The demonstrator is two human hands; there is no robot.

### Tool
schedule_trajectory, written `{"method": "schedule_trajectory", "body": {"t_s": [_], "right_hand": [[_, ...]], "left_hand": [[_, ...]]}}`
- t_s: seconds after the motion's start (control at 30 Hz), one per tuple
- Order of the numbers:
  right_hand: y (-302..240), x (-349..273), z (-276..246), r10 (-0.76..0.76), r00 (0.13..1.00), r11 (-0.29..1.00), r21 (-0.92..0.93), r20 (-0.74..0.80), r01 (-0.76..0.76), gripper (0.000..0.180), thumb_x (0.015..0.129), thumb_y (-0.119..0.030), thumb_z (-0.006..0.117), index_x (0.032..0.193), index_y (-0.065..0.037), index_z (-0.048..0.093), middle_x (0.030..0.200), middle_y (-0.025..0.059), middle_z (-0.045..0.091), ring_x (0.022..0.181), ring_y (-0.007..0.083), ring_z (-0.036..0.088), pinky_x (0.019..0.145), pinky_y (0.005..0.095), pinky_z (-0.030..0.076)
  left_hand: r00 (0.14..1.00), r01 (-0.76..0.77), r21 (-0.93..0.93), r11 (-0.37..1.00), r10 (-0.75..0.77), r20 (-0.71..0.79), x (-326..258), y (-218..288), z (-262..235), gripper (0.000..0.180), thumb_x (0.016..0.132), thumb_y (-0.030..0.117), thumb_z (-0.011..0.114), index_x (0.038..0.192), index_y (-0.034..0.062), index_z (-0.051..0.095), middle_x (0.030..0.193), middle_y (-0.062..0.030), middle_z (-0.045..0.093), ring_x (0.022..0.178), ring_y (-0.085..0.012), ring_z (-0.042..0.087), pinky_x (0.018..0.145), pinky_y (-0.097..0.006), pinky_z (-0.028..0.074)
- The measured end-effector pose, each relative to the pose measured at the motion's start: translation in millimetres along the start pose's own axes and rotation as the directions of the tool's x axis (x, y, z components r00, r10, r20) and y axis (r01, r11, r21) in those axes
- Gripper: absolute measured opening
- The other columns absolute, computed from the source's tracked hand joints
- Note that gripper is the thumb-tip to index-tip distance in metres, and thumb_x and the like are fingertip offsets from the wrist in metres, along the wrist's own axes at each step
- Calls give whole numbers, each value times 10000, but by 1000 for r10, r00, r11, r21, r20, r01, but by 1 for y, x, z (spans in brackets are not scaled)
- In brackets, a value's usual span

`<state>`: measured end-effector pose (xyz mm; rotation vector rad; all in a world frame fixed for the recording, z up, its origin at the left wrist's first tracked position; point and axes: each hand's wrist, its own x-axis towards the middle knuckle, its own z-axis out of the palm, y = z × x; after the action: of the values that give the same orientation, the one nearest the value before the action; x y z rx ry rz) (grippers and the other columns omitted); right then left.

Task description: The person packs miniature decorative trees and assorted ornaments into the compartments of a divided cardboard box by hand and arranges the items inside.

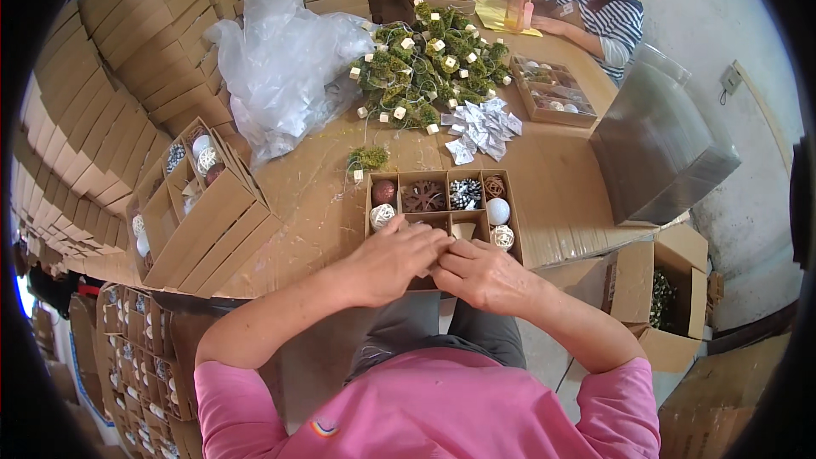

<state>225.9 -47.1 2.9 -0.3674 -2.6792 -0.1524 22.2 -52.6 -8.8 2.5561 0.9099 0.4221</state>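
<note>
My left hand and right hand are pressed together, fingertips pinching something hidden; one slip could knock the divided box just beyond them.

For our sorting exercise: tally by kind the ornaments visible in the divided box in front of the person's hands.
Woven white balls: 2
Smooth white ball: 1
Reddish ball: 1
Brown snowflake: 1
Frosted pinecone: 1
Brown woven ball: 1
Total: 7; the hands hide some compartments.
</note>
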Motion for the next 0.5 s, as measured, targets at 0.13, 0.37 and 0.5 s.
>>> {"method": "schedule_trajectory", "body": {"t_s": [0.13, 0.37, 0.5], "right_hand": [[-1, -8, 3, 121, 989, 969, 207, 85, -136, 151, 669, -123, 618, 804, -56, 606, 843, 44, 608, 871, 226, 555, 744, 342, 470], [0, -3, -12, 131, 991, 957, 262, -4, -125, 154, 654, -125, 639, 778, -48, 588, 835, 63, 575, 826, 234, 541, 663, 334, 470], [27, 14, -18, 169, 985, 953, 249, 24, -170, 103, 707, -71, 633, 788, -35, 580, 852, 91, 593, 775, 275, 561, 685, 358, 477]], "left_hand": [[993, -28, 260, 965, -4, 120, -3, 3, -1, 593, 847, 295, 456, 1313, -47, 326, 1322, -187, 398, 1267, -330, 326, 1029, -543, 187], [993, -113, -84, 990, 109, -47, 5, -15, -14, 451, 874, 351, 483, 1154, -2, 510, 1200, -173, 498, 1166, -314, 434, 958, -468, 332], [703, 354, -158, 922, -374, -605, 1, -69, -50, 175, 794, 49, 514, 950, 22, 587, 920, -139, 596, 898, -305, 572, 782, -359, 464]]}}
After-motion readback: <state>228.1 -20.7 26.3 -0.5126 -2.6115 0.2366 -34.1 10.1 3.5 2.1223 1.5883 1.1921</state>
